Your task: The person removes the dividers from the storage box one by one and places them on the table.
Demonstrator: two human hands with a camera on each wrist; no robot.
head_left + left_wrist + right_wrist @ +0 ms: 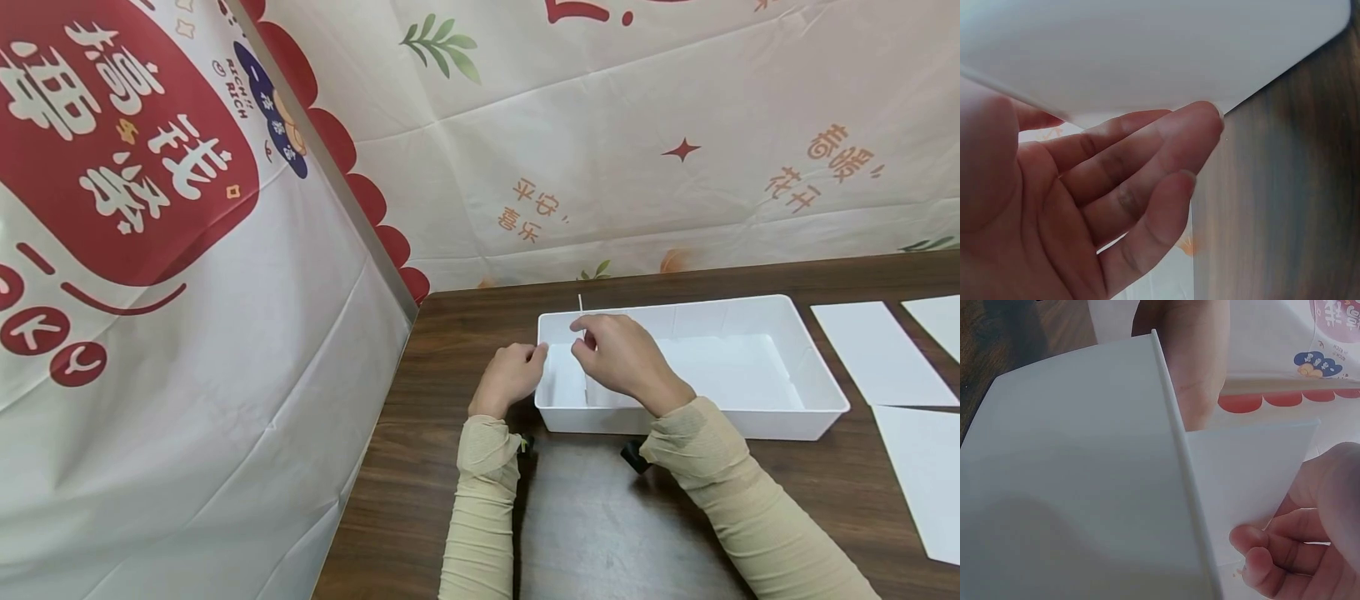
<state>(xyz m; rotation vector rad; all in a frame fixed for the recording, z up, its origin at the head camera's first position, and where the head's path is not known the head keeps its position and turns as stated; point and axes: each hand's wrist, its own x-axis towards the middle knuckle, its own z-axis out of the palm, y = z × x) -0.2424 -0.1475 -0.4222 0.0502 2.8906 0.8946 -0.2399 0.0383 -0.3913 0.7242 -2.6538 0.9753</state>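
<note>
A long white plastic bin (757,425) stands on the table. Near its left end rises a thin white divider panel (1247,481), its top above the bin's rim; in the head view it shows nearly edge-on. My right hand (622,354) pinches the panel by its edge, with the fingers on one side in the right wrist view and the thumb hidden. At the bin's left end my left hand (510,377) grips the wall, fingers (1191,134) against the outside and thumb by the rim. Its thumb tip is partly hidden.
Several flat white panels (881,350) lie on the brown wood table (408,492) to the right of the bin. A grey mat (592,517) lies in front. Printed white cloth (300,433) hangs at the left and behind the table.
</note>
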